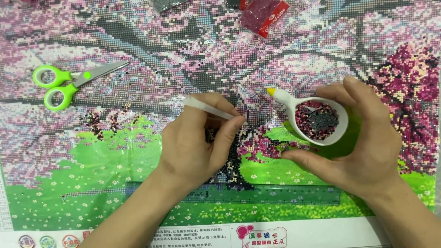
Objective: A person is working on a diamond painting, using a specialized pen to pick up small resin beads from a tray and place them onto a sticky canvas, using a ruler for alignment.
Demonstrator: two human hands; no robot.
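I see a white pen-like applicator (209, 109) lying tilted, tip down-right against the bead canvas (138, 151), a pink tree over green grass. A white spouted tray (307, 120) with a yellow tip sits just right of it, holding dark red and grey beads (318, 120).

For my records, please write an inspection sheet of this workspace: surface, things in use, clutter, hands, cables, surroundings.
Surface: bead picture canvas of pink trees and green grass, covering the view.
Things in use: white pen; white tray holding dark red and grey beads.
Clutter: green-handled scissors at left; green ruler near the bottom; red bead bag at top.
Hands: left hand grips the pen, tip hidden; right hand holds the tray.
Cables: nothing seen.
Surroundings: nothing seen beyond the canvas.
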